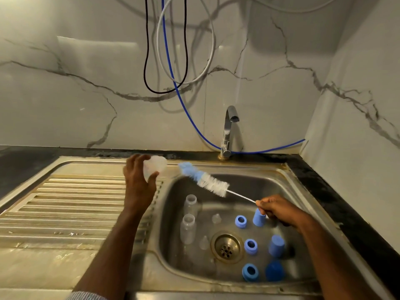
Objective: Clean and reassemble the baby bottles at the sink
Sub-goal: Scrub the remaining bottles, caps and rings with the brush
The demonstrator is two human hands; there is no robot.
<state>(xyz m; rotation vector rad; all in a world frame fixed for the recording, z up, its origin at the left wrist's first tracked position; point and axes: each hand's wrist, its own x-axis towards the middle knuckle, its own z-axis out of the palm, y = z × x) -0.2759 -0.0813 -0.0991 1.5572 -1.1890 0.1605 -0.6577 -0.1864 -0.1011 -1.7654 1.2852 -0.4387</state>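
Observation:
My left hand grips a clear baby bottle, raised over the back of the drainboard with its mouth turned right. My right hand pinches the thin handle of a bottle brush, whose blue and white bristle head points toward the bottle's mouth, a short gap apart. In the steel sink stand two more clear bottles, two clear nipples, three blue collar rings and three blue caps.
The ribbed drainboard stretches to the left of the basin. A chrome tap stands at the back, no water running. Blue, grey and black hoses hang down the marble wall. The drain sits mid-basin. Dark counter edges the right side.

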